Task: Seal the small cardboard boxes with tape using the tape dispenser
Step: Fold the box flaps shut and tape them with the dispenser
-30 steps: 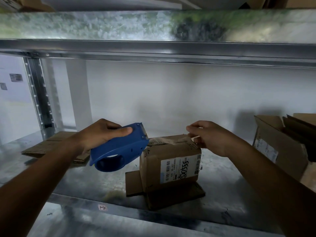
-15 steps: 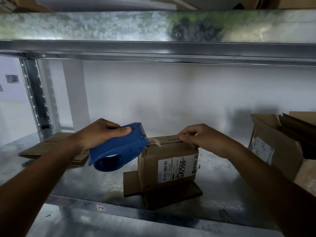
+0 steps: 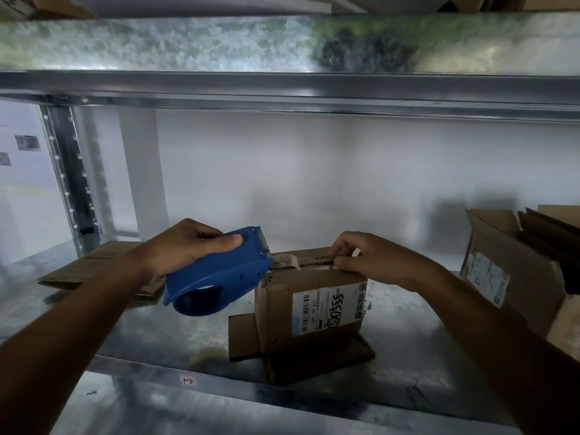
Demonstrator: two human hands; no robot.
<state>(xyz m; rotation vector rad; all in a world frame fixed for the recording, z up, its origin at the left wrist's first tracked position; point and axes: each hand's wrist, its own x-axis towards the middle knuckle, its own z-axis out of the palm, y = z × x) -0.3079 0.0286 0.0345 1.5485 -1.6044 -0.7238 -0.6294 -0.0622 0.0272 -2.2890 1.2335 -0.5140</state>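
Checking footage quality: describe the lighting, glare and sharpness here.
Head view: wall bright, forearms and shelf front dark; upper beam shows mottled glare; handwriting on the box label legible, small print blurred.

Open carton [image 3: 527, 262] right, flat cardboard [image 3: 94, 263] left.

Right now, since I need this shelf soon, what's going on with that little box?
A person is taping a small cardboard box on the metal shelf. The left hand grips the blue tape dispenser, its toothed end at the box's top left edge. The right hand pinches the tape strip against the box's top. A bigger open box stands to the right.
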